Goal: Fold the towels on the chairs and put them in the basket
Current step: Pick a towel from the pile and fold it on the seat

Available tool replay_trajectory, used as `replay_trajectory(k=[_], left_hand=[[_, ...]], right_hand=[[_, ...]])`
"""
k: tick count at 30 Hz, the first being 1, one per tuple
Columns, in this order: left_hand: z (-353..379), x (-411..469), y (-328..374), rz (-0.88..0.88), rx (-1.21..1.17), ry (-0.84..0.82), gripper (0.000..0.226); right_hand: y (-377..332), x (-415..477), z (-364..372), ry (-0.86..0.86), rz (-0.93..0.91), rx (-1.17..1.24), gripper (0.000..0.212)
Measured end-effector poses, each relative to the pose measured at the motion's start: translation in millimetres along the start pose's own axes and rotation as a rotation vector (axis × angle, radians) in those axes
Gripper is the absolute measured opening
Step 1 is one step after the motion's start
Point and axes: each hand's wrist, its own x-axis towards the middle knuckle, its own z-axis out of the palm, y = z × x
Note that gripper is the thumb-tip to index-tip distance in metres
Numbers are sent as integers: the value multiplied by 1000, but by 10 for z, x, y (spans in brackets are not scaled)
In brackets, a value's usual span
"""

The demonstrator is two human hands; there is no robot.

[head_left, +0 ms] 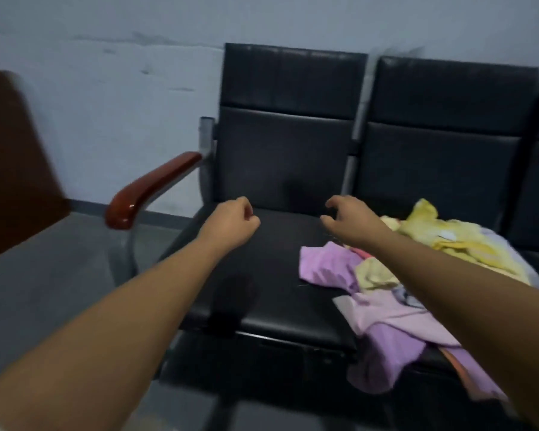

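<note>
We are holding both hands empty above the chair seat (262, 275): left hand (234, 222) curled into a fist, right hand (349, 219) half-curled. The towels (327, 269) are lying crumpled on the seat's right side; we are judging them soft, light and limp, best pinched at the corners.

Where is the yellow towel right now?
In the head view the yellow towel lies crumpled at right on the second black chair, right of the right hand and behind the purple towel.

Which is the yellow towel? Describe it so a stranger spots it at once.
Find the row of black chairs against the wall. A towel pile straddles the two left seats. The yellow towel is crumpled at the pile's far end, nearest the backrests; its neighbours are mostly purple.
</note>
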Motion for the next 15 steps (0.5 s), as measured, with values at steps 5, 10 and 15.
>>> replay_trajectory(k=[5, 10, 15], left_hand=[[1101, 438, 583, 84, -57, -163, 18], [2252, 710, 706, 142, 22, -429, 46], [2860, 718, 518, 248, 374, -297, 47]], right_hand=[[1095, -31, 92, -58, 189, -160, 44], [1710, 11, 416, -96, 155, -571, 44], [1786, 23, 637, -215, -26, -713, 50]])
